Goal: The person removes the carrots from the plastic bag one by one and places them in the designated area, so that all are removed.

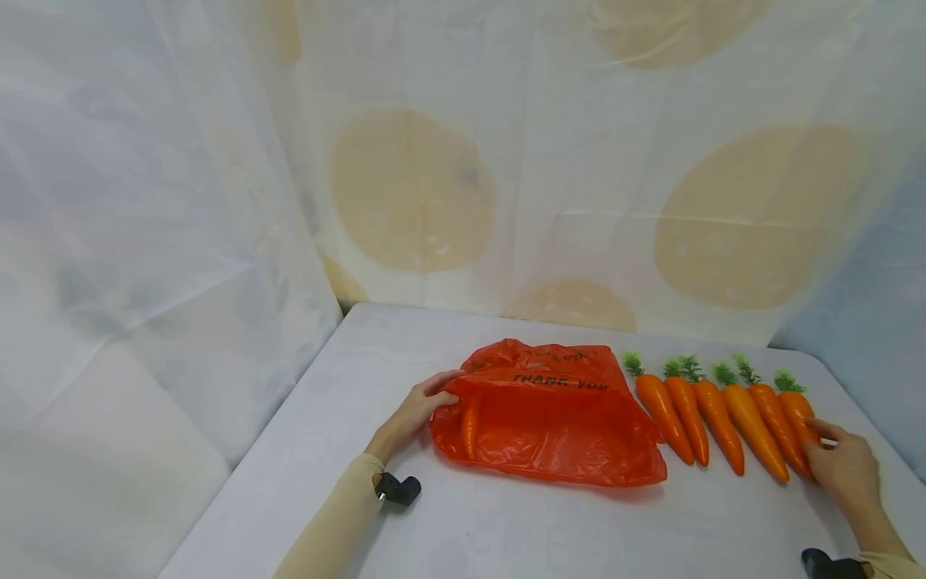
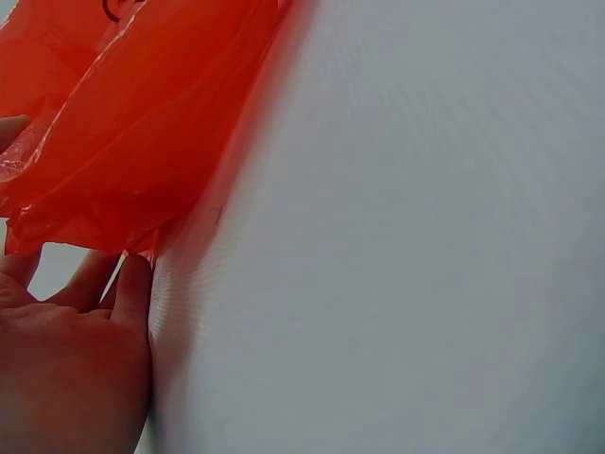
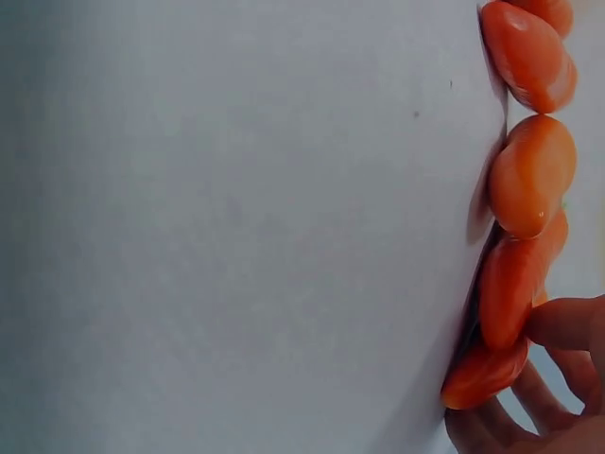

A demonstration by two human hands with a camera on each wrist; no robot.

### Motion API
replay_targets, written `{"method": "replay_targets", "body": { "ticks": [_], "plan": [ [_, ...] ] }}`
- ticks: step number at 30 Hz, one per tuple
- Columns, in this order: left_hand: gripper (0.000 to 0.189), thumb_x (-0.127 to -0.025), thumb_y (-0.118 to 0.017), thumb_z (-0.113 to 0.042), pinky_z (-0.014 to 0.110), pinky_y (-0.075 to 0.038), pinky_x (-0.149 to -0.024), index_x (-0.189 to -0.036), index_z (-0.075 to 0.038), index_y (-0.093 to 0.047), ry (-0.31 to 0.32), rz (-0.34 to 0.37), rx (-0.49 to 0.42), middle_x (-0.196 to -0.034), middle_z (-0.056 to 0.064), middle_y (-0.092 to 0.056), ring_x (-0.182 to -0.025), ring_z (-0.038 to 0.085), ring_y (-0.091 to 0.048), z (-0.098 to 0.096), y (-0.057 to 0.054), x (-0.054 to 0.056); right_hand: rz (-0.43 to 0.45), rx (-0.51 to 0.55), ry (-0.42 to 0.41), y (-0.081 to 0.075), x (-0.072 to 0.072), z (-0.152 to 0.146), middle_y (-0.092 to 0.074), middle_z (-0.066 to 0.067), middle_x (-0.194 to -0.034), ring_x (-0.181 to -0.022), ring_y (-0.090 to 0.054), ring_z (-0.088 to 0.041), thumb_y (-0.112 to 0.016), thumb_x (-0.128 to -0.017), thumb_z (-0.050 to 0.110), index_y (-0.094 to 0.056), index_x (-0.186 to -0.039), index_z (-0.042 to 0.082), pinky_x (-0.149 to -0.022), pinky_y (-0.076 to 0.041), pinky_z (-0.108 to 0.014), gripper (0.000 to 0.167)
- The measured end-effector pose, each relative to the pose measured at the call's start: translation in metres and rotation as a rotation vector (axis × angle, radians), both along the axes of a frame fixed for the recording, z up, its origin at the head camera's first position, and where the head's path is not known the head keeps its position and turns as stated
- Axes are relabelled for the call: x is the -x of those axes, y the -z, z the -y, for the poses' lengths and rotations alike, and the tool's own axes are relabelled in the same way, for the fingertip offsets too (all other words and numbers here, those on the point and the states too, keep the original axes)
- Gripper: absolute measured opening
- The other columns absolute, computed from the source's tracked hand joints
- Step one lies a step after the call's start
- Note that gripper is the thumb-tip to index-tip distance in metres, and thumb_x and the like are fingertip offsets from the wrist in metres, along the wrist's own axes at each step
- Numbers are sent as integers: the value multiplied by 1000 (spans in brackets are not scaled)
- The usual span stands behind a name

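Observation:
A red plastic bag (image 1: 550, 430) printed with "THANK YOU" lies on its side, its mouth facing me. One orange carrot (image 1: 470, 426) shows inside, near the left end. My left hand (image 1: 415, 406) holds the bag's left edge at the mouth; in the left wrist view, part of that hand's fingers disappears behind the red plastic. To the right of the bag, several carrots with green tops lie in a slanted row. At the row's far right, my right hand (image 1: 846, 462) grips the end carrot (image 1: 798, 414), its thumb on the near side and fingers around the outer side.
Both hands work over a white table (image 1: 492, 531). A pale cloth with yellow circles (image 1: 412, 189) hangs behind it, and white sheeting (image 1: 108, 362) hangs along the left. The leftmost carrot (image 1: 663, 418) in the row lies close to the bag's right corner.

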State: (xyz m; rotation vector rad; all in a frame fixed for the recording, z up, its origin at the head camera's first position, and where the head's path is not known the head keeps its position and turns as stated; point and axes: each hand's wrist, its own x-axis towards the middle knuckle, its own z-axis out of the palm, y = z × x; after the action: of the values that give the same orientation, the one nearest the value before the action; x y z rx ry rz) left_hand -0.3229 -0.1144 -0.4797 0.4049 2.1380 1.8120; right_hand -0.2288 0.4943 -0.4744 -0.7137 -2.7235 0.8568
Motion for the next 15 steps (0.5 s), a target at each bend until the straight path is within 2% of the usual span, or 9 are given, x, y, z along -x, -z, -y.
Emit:
{"method": "replay_targets", "body": {
  "ticks": [3,10,15],
  "plan": [
    [45,-98,-59,-29,39,-48,-104,-142,-29,-52,-5,0,0,-143,-2,-54,-126,22,-54,0,1,0,9,-27,-61,0,-1,1,-36,-44,-124,-109,-44,-58,-46,-92,4,-40,-135,-16,-82,-47,-60,48],
    [44,-98,-59,-28,39,-47,-105,-141,-31,-53,-15,3,5,-142,-3,-54,-126,21,-54,-1,1,1,31,-23,-91,-2,-1,0,-33,-44,-125,-109,-42,-58,-47,-92,6,-38,-136,-16,-82,-47,-61,50],
    [44,-97,-60,-29,39,-48,-104,-140,-33,-54,-13,2,9,-142,-4,-54,-126,21,-54,-1,1,1,2,-57,-122,-4,-3,0,-36,-46,-125,-110,-45,-60,-49,-91,6,-38,-135,-18,-84,-46,-64,51]
  ]
}}
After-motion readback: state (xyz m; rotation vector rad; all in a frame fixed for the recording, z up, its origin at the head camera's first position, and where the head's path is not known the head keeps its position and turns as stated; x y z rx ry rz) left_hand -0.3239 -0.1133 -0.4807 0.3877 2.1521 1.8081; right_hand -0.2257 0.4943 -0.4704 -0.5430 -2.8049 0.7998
